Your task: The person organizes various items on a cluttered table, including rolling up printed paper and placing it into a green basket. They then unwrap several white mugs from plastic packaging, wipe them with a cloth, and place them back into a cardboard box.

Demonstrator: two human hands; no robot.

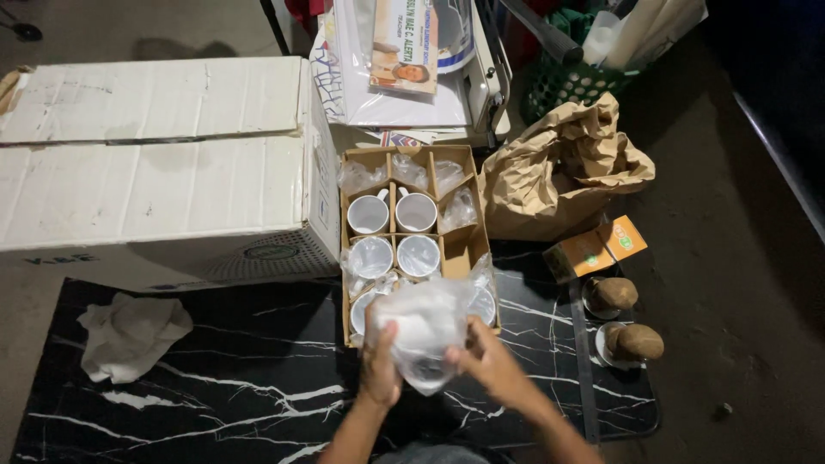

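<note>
Hands first: my left hand [379,365] and right hand [490,357] both hold tight to a white mug in a clear plastic bag [427,331], just above the mug box [468,249], so peeling the bag off seems next.

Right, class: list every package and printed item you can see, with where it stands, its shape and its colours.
Large carton: upper left, boxy, white, scuffed.
Divided box: centre, brown card, holding white mugs.
Small carton: right of centre, orange with green marks.
Paper bag: upper right, crumpled, brown.
Printed card: top centre, rectangular, pale.
</note>
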